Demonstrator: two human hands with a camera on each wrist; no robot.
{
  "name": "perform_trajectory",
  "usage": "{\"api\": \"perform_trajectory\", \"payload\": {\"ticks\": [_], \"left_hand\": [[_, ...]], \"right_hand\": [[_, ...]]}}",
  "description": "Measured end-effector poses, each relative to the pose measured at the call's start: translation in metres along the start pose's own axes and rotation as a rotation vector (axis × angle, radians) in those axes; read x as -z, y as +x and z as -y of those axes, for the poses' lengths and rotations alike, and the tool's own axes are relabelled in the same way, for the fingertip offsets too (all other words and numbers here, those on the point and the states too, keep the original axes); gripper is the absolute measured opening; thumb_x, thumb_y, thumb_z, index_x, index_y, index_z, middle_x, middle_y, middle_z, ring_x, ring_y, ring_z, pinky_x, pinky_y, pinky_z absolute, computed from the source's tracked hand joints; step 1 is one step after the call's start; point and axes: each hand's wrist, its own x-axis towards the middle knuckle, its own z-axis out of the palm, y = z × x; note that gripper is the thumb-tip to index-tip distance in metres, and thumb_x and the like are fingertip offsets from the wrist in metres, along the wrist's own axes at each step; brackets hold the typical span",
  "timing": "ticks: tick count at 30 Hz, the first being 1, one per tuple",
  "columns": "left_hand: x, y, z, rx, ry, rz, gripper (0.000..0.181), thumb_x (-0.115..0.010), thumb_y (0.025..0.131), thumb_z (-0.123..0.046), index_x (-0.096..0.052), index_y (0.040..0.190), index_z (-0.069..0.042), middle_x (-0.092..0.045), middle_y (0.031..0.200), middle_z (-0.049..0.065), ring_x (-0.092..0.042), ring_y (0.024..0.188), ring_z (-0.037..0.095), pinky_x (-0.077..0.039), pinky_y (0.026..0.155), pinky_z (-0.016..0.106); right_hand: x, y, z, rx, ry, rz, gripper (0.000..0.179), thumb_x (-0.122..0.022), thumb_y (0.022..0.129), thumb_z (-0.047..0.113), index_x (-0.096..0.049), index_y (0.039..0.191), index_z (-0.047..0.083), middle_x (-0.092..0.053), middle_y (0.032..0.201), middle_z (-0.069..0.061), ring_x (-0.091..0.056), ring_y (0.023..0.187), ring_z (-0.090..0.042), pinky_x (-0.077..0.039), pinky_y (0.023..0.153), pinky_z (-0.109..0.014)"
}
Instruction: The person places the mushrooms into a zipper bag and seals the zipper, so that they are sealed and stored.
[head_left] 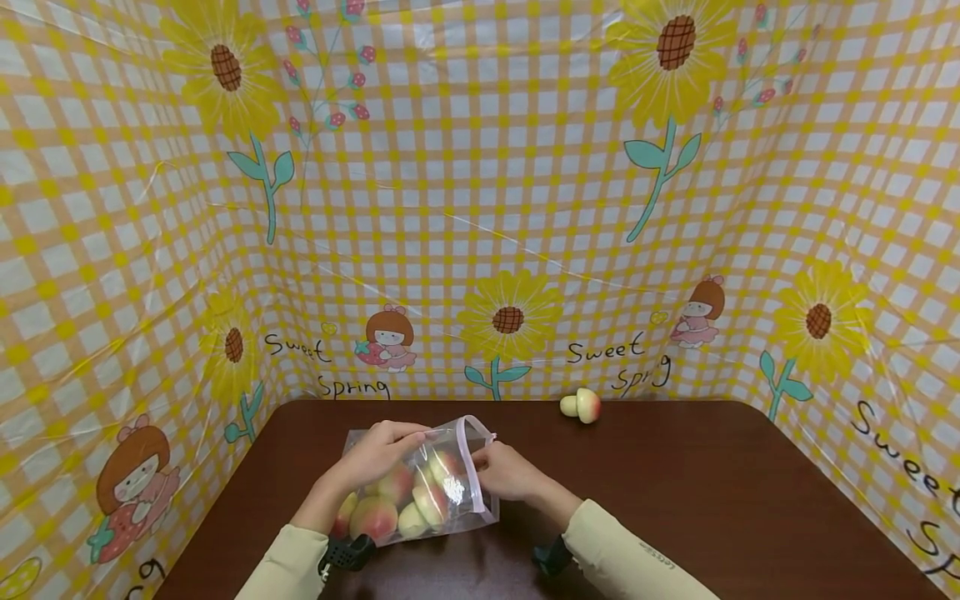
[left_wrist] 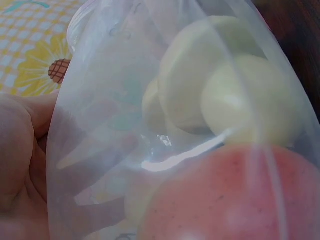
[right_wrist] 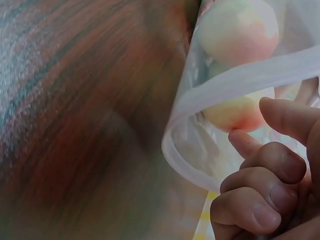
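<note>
A clear zip bag (head_left: 467, 518) lies on the table, its pale zip edge (head_left: 471, 467) turned to the right. Inside are several cream-and-red mushrooms (head_left: 429, 500) and rounded red-yellow fruits (head_left: 372, 518). My left hand (head_left: 384, 450) rests over the bag's far left side; its spread fingers show through the film in the left wrist view. At the bag's mouth is my right hand (head_left: 510, 471). In the right wrist view its thumb and index finger stand apart, close to a mushroom (right_wrist: 235, 114), while the other fingers bend loosely. Nothing shows between them.
Near the back edge of the dark brown table (head_left: 675, 483) lies another cream-and-red mushroom (head_left: 587, 406), right of the bag. A checked cloth (head_left: 465, 208) with sunflowers hangs behind the table and along both sides.
</note>
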Motion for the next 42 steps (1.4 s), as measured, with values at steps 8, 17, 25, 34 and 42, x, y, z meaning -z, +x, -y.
{"api": "perform_trajectory", "payload": {"ticks": [8,17,25,34,42], "left_hand": [[0.0,0.0,0.0,-0.001,0.005,0.002,0.032,-0.051,0.107,-0.027,-0.072,0.126,-0.011,-0.071,0.125,0.007,-0.063,0.122,0.028,-0.051,0.103,0.049],[0.0,-0.001,0.0,-0.003,0.014,0.004,0.033,-0.051,0.107,-0.027,-0.072,0.126,-0.011,-0.072,0.124,0.008,-0.063,0.121,0.029,-0.052,0.102,0.049],[-0.001,0.0,0.002,0.019,0.007,0.005,0.032,-0.052,0.106,-0.029,-0.072,0.126,-0.014,-0.072,0.124,0.004,-0.062,0.122,0.025,-0.051,0.104,0.049],[-0.001,0.0,0.004,0.0,-0.01,0.013,0.032,-0.051,0.107,-0.028,-0.072,0.125,-0.013,-0.072,0.124,0.004,-0.063,0.123,0.026,-0.051,0.104,0.049],[-0.001,0.001,0.005,0.006,-0.02,0.007,0.031,-0.053,0.106,-0.029,-0.072,0.126,-0.014,-0.071,0.125,0.005,-0.062,0.123,0.026,-0.05,0.104,0.05]], "right_hand": [[0.015,-0.008,-0.001,0.004,-0.037,-0.022,0.019,-0.072,0.09,0.021,-0.079,0.1,0.006,-0.073,0.093,-0.003,-0.056,0.077,-0.011,-0.049,0.065,-0.023],[0.037,-0.02,-0.011,-0.053,-0.034,-0.071,0.023,-0.073,0.091,0.021,-0.078,0.104,0.004,-0.076,0.103,-0.005,-0.062,0.091,-0.013,-0.053,0.077,-0.032],[0.062,-0.027,-0.017,-0.103,-0.034,-0.132,0.021,-0.073,0.092,0.023,-0.078,0.104,0.006,-0.075,0.101,-0.004,-0.062,0.087,-0.013,-0.052,0.075,-0.032],[0.085,-0.032,-0.022,-0.163,-0.051,-0.197,0.021,-0.073,0.092,0.023,-0.077,0.104,0.006,-0.074,0.1,-0.005,-0.059,0.084,-0.016,-0.05,0.073,-0.03],[0.101,-0.032,-0.03,-0.22,-0.12,-0.279,0.033,-0.075,0.09,0.026,-0.073,0.115,0.005,-0.059,0.08,-0.002,-0.047,0.07,-0.018,-0.043,0.061,-0.029]]}}
